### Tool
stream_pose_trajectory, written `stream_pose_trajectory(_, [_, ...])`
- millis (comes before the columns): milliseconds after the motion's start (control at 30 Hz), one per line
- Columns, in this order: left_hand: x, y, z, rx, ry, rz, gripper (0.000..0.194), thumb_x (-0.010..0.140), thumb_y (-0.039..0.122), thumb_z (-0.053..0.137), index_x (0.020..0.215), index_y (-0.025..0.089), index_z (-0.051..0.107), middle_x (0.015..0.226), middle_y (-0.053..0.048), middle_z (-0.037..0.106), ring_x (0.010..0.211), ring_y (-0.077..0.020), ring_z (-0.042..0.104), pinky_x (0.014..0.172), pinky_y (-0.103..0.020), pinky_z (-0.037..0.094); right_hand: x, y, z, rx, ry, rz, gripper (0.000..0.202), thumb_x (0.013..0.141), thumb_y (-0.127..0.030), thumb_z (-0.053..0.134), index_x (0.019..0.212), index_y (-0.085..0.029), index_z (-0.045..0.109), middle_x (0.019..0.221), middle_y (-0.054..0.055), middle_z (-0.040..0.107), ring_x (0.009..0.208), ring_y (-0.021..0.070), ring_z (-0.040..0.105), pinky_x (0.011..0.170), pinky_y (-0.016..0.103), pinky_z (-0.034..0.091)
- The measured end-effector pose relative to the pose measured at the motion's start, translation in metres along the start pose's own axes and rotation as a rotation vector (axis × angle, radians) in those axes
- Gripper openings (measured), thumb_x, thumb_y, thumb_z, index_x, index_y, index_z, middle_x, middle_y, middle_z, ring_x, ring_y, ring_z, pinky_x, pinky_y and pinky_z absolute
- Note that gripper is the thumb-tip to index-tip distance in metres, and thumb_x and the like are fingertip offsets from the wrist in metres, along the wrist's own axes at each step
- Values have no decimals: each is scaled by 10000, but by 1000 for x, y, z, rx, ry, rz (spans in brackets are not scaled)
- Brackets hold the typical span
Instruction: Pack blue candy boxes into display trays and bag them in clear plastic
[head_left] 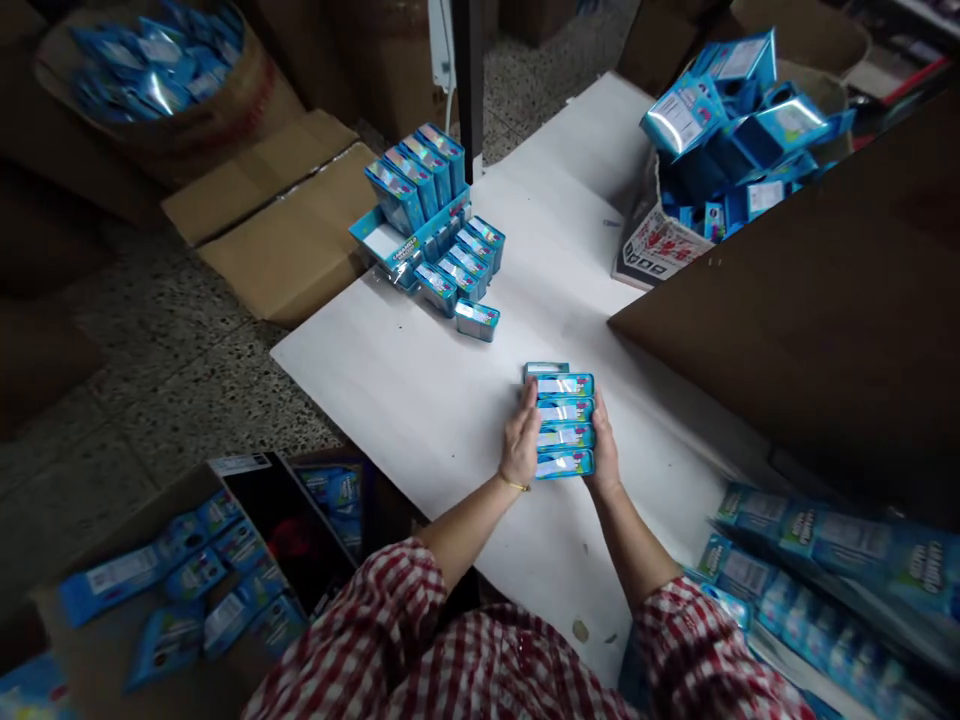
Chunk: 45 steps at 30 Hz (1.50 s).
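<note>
Between my two palms is a row of several small blue boxes [565, 437] with shiny printed tops, pressed together side by side. My left hand [521, 432] lies along their left side, and my right hand [604, 440] flanks the right side. Just beyond them on the white table sits another small box [546, 368], partly hidden by the row. Farther off to the left stand more loose blue boxes [465, 262] and one apart [477, 319]. Behind these, a blue display tray [382, 245] holds several upright boxes [416, 175].
A carton [660, 245] heaped with blue packaging stands at the far right, beside a large brown cardboard panel [810, 300]. Blue packs [810, 580] line the lower right. An open box of blue pouches [187, 570] is at lower left, and a round container [172, 130] of pouches at upper left.
</note>
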<state>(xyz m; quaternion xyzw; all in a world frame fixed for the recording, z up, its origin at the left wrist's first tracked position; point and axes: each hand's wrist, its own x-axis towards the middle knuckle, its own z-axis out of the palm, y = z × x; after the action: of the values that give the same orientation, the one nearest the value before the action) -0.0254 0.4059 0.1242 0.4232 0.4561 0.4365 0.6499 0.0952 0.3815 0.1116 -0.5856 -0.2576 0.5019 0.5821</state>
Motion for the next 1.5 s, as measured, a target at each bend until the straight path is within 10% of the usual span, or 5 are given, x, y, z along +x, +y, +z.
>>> stream_pose_trajectory(800, [55,-31,23,0,47,36,519,888,447,407,1354,219,409,1466,16,315,1382,-174,199,1156,-300,142,58,19,-21,101,20,30,549,821,-465,480,1322,-250,416,1362,28,464,1213,191,473,1032,401,360])
stream_pose_trajectory(1000, [74,-42,31,89,-1,32,540,895,456,383,1373,205,375,1466,-8,315,1368,-174,242,1149,-298,181,73,20,-36,-183,15,-78,598,860,-500,381,1374,-197,344,1392,80,421,1252,215,427,1056,450,313])
stream_pose_trajectory(1267, [50,-48,-23,247,-16,63,629,900,458,356,1438,181,182,1512,-68,185,1391,-167,164,1153,-340,136,51,-24,-32,-1290,-459,-554,752,819,-625,403,1431,-220,240,1520,86,98,1391,323,0,1070,607,86])
stream_pose_trajectory(1400, [29,-60,-53,418,-208,106,793,795,454,555,1434,173,180,1481,-135,255,1370,-223,238,1138,-402,178,47,-31,-21,-1649,-559,-600,692,836,-582,416,1414,-223,292,1509,86,166,1379,370,35,1034,653,119])
stream_pose_trajectory(1500, [39,-56,-79,472,-55,103,671,852,413,471,1418,155,221,1432,-154,352,1337,-213,316,1113,-400,240,53,-36,-12,-1698,-566,-642,643,854,-551,407,1407,-240,304,1493,85,225,1369,376,102,1014,683,117])
